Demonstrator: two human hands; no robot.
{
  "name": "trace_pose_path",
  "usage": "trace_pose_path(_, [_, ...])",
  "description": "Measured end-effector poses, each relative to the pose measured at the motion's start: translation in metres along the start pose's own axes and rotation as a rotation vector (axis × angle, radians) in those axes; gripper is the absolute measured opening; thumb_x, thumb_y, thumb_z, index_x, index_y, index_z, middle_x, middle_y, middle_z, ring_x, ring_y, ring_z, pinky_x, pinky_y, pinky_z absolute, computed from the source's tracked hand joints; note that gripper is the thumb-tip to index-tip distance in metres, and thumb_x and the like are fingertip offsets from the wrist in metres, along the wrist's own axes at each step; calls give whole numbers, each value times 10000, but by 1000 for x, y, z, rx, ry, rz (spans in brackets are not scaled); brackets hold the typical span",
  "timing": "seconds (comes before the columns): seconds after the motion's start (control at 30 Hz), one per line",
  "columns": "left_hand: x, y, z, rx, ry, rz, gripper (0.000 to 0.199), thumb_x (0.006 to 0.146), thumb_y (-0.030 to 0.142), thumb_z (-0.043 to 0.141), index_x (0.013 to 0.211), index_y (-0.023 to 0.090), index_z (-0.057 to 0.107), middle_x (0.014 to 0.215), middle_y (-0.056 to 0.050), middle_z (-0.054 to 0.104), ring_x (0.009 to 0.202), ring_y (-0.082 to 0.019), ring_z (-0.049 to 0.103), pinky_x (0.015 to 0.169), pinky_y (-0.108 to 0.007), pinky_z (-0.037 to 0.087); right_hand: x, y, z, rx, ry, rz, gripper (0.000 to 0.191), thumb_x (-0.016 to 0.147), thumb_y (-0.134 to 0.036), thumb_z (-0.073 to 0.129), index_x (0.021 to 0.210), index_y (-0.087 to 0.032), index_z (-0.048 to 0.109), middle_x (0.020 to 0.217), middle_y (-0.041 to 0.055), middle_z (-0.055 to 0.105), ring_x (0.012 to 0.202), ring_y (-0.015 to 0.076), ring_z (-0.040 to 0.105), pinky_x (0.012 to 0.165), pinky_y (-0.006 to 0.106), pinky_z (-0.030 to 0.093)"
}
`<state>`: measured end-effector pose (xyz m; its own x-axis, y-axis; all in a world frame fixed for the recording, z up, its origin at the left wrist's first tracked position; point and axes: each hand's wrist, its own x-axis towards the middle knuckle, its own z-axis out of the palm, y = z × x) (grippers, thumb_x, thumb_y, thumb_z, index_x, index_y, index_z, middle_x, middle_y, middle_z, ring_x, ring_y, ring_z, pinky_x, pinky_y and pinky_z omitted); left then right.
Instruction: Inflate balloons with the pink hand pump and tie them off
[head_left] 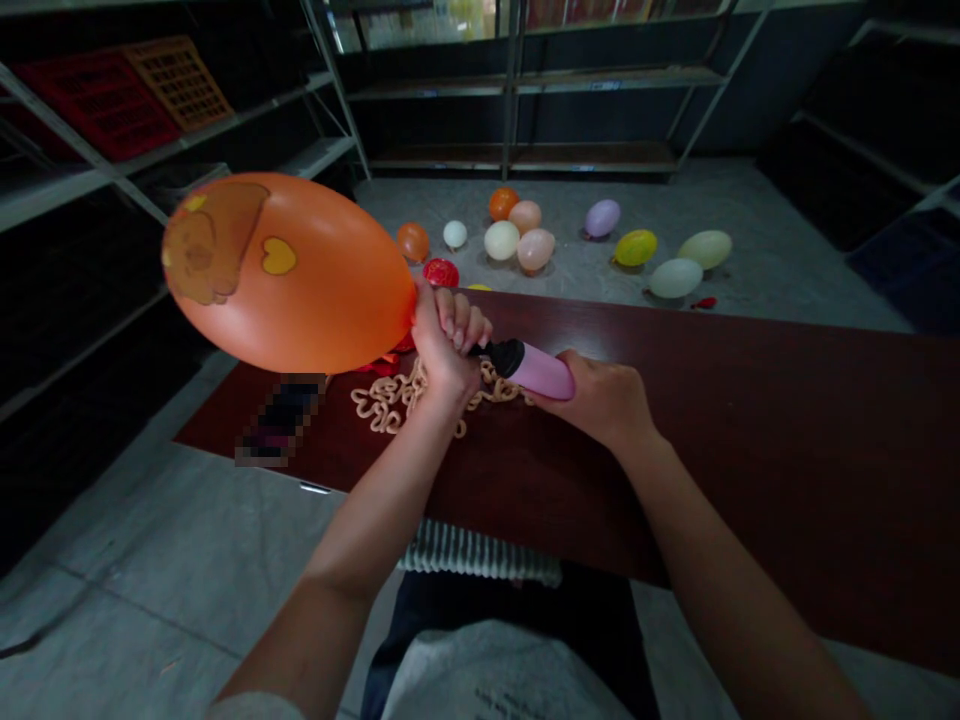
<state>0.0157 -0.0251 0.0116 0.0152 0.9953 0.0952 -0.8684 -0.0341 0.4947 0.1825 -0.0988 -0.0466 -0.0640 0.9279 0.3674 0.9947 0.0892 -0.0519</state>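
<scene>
The person's left hand (444, 345) is closed around the neck of an inflated orange balloon (289, 272), printed with a yellow heart and a brown cartoon figure, which sticks out past the table's (675, 480) left side. The right hand (592, 395) is curled around a pink hand pump (538, 369) above the table, and the pump's black nozzle (506, 357) meets the left hand's fingers (457, 318), where the join is hidden. Just beneath both hands, a tangle of beige twisted links (397, 400) lies on the table, with red scraps (382, 366) beside it. A pixelated, unreadable object (281, 420) sits near the table's left end. Beyond the table, inflated balloons in orange, white, pink, purple, yellow and red (525, 225) rest on the floor, and metal shelves (510, 100) stand behind them.
</scene>
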Motion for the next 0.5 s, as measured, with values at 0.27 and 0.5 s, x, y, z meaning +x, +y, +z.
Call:
trace_pose_path(0.27, [6,3,-5,28,77,11,601,1009,462,375,495,187,229,401,70,179,313,-59,172,364,-225,242,6,-2,-6,-5,76,-31,639,799,-769,460,958,-191,680,796,77,723,642,199,612,579,309,259])
trace_pose_path(0.5, [14,23,-9,22,122,104,571,1015,443,365,524,191,222,412,74,175,324,-57,167,378,-220,244,7,15,-12,-94,182,-71,609,836,-712,487,1090,-182,649,902,90,703,799,221,598,668,327,298])
